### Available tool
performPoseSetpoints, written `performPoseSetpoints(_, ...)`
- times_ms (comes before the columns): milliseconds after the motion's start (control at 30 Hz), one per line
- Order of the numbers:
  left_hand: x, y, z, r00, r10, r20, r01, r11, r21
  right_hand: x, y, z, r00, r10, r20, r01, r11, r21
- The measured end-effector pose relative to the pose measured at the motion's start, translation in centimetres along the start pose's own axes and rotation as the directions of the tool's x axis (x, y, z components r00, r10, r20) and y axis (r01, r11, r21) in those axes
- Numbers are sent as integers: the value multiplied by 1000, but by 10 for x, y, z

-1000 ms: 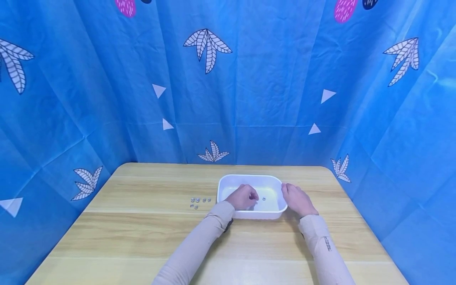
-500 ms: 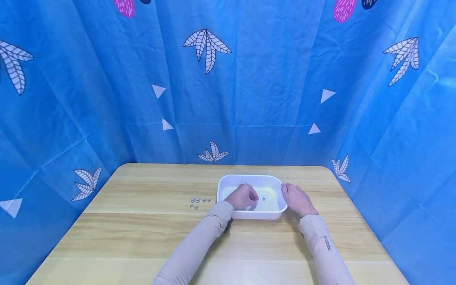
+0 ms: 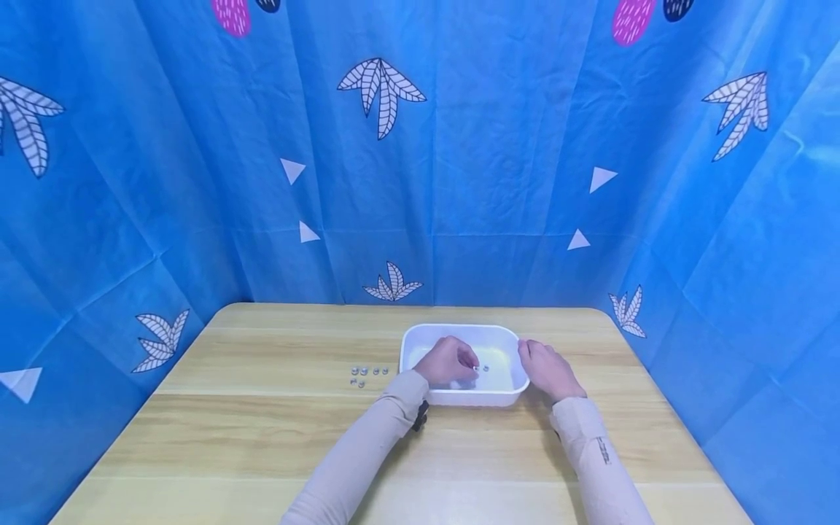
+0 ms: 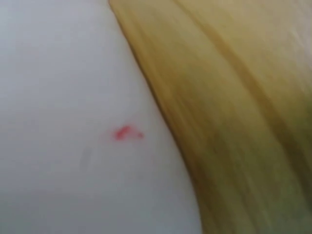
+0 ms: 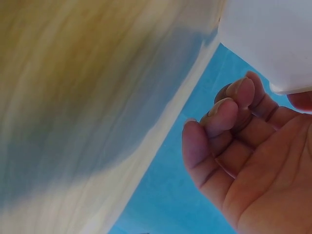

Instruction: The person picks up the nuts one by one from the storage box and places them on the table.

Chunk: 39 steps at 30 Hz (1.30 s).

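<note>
My left hand [image 3: 449, 362] reaches over the near left side of a white plastic bin [image 3: 459, 397], thumb and forefinger together low inside it. At its fingertips is a small silvery piece [image 3: 476, 368], like a nut or bead, which they seem to pinch. Just right of it, a similar silvery piece [image 3: 485, 369] lies on the bin's floor. My right hand [image 3: 550, 370] grips the bin's right rim. In the right wrist view, the other fingers [image 5: 222, 117] curl loosely below the bin's wall [image 5: 268, 44]. The left wrist view shows only blurred bin wall [image 4: 73, 97] and wood.
Several more small silvery pieces [image 3: 364, 372] lie in a loose group on the wooden table [image 3: 262, 430], left of the bin. A blue patterned curtain [image 3: 492, 146] closes off the back and both sides.
My left fingertips have shifted slightly right inside the bin, and a silvery piece now shows at them. My right hand and the bin have stayed in place.
</note>
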State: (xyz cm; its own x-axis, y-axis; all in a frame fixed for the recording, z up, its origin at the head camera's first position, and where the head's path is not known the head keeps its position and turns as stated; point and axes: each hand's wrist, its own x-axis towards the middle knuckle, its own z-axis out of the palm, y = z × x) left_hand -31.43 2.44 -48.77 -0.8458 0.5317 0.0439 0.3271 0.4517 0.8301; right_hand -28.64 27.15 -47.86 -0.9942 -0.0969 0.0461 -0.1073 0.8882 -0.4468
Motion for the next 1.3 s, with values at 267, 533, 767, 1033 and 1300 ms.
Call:
performPoseSetpoints(267, -4, 1, 0, 999, 12, -30, -14, 998, -64, -1, 0, 2, 1000, -3, -7, 3, 1000, -5)
performPoseSetpoints(533, -8, 5, -2, 999, -21, -39, 17, 995, -97, -1, 0, 3, 1000, -8, -11, 8, 1000, -6)
performPoseSetpoints(767, -14, 11, -5, 998, -32, -46, 26, 993, -115, -1, -2, 2, 1000, -6, -12, 6, 1000, -10)
performPoseSetpoints(1033, -14, 16, -18, 998, 20, -60, -24, 998, -64, -3, -4, -1, 1000, -1, -6, 1, 1000, -14)
performPoseSetpoints(1300, -20, 17, -32, 996, 51, -70, -52, 998, -23, -3, -4, -3, 1000, 4, -3, -4, 1000, -16)
